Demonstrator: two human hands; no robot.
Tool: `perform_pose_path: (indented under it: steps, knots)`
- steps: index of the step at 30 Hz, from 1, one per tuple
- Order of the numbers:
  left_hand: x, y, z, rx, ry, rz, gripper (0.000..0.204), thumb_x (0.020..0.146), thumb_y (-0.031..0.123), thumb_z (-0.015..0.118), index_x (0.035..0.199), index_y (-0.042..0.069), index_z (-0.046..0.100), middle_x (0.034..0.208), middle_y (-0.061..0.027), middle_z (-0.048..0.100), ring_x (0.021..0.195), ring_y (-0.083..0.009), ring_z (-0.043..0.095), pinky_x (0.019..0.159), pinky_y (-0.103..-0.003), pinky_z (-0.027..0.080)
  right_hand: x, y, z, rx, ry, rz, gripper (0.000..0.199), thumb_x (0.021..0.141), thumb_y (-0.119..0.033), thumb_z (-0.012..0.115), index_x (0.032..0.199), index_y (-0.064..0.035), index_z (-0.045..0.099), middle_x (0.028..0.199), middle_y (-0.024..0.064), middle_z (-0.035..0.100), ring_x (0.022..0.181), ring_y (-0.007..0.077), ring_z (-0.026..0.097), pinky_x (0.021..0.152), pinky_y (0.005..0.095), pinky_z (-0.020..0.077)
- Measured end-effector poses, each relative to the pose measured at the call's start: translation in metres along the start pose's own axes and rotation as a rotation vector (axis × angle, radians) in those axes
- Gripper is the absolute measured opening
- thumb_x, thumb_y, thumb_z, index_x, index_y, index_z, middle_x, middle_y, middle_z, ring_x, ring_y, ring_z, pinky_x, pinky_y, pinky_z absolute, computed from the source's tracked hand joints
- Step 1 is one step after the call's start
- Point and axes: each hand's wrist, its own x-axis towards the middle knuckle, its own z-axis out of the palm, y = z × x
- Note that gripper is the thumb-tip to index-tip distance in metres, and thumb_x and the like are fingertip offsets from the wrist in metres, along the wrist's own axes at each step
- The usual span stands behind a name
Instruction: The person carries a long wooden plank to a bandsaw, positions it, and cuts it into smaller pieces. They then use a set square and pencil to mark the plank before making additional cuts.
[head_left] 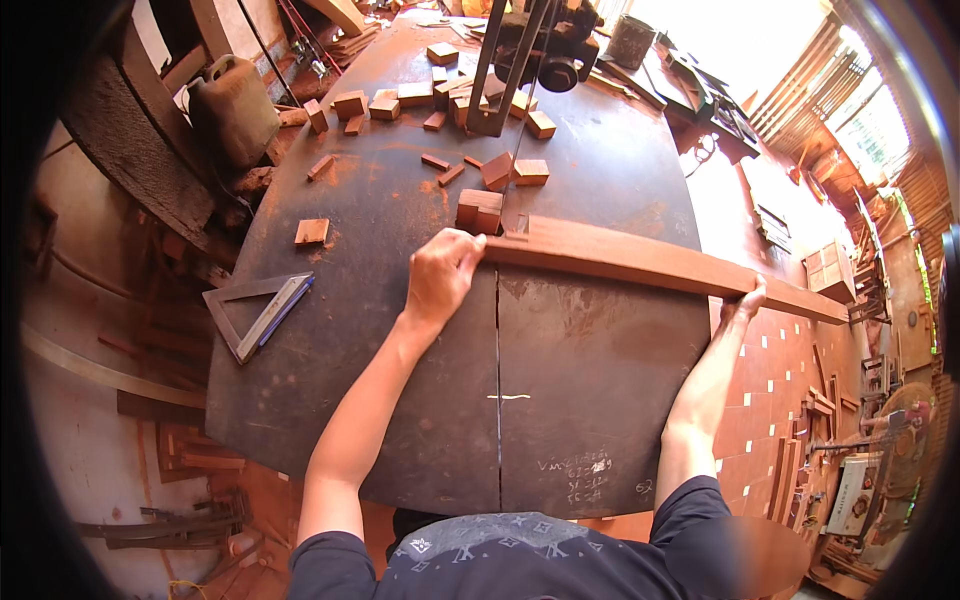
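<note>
Left hand curled over the near end of a long reddish wooden plank, fingers closed on its end face; right hand gripping the same plank from below near the tabletop's right edge, thumb side up, though how far the fingers wrap around cannot be told from this angle; plank lying flat across the dark metal tabletop, its far end overhanging to the right above the tiled floor; just beyond the left hand, a stacked pair of small wooden blocks, touching or nearly touching the plank's end; further off, scattered wooden offcuts around the upright band-saw frame; a lone block to the left; a metal try square with a blue-edged blade near the tabletop's left rim; a plastic jerrycan beyond the left edge.
</note>
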Motion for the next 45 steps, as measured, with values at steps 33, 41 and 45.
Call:
perform_pose_path:
  steps: [33,41,45]
  knots:
    - [0.062,0.220,-0.262,-0.345,0.099,0.395,0.027,0.091,0.007,0.083,0.118,0.002,0.079,0.127,-0.0171,0.076,0.116,-0.0247,0.074,0.103,-0.038,0.056,-0.344,-0.406,0.162,-0.497,-0.014,-1.544,0.059,0.085,-0.041,0.087,0.118,0.0043,0.067,0.106,0.0188,0.075,0.095,0.0305,0.072,0.091,0.0419,0.0555]
    - [0.081,0.242,-0.361,-0.428,0.373,0.401,0.055,0.107,0.032,0.066,0.148,-0.002,0.058,0.147,-0.0201,0.063,0.136,-0.0289,0.061,0.116,-0.042,0.048,-0.409,-0.324,0.172,-0.672,-0.113,-1.545,0.066,0.085,-0.043,0.087,0.126,0.0006,0.059,0.107,0.0241,0.074,0.096,0.0386,0.075,0.090,0.0465,0.0572]
    - [0.079,0.241,-0.392,-0.502,0.440,0.421,0.075,0.112,0.052,0.050,0.157,-0.007,0.043,0.159,-0.0243,0.050,0.146,-0.0341,0.052,0.121,-0.046,0.042,-0.439,-0.270,0.169,-0.683,-0.289,-1.540,0.060,0.083,-0.035,0.089,0.120,-0.0004,0.056,0.094,0.0239,0.073,0.084,0.0409,0.076,0.077,0.0470,0.0587]
